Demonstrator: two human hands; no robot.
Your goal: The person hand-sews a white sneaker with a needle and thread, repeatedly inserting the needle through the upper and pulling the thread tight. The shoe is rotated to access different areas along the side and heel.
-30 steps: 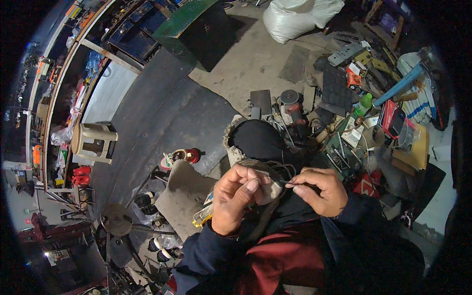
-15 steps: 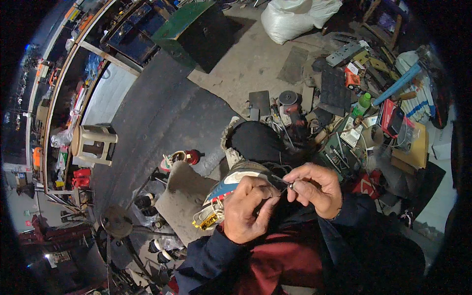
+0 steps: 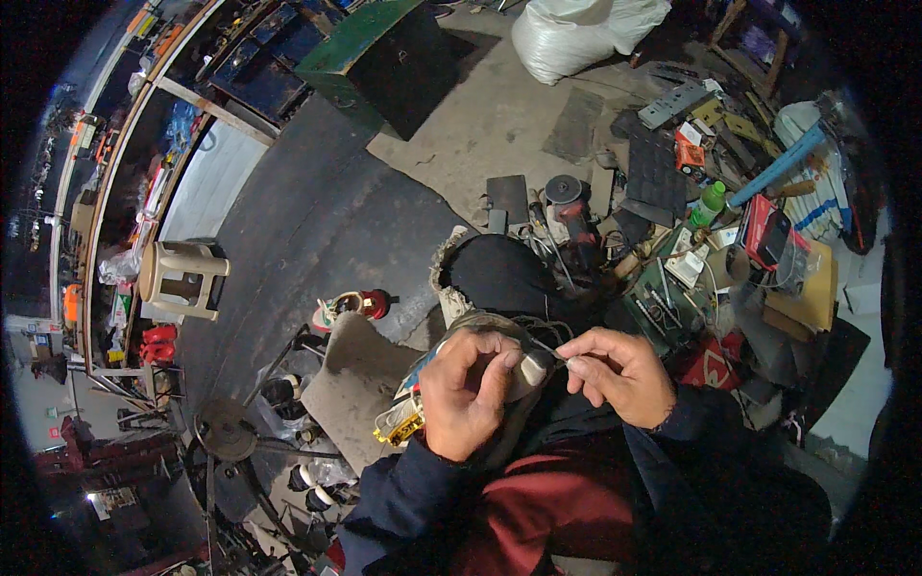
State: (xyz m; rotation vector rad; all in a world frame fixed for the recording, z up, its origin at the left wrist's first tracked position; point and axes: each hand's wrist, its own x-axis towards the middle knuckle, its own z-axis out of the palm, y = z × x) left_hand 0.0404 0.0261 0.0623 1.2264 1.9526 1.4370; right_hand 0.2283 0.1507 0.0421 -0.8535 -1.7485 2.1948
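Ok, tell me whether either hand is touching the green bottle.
No, the bottle sits apart from both, up and to the right of the right hand, with the left hand even farther off.

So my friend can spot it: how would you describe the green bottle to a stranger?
Find the big white sack at the top, then go down and right into the cluttered pile. The bottle is just left of the lower end of the long blue pole. Its bright green, rounded body sets it apart from the pole and the red case nearby.
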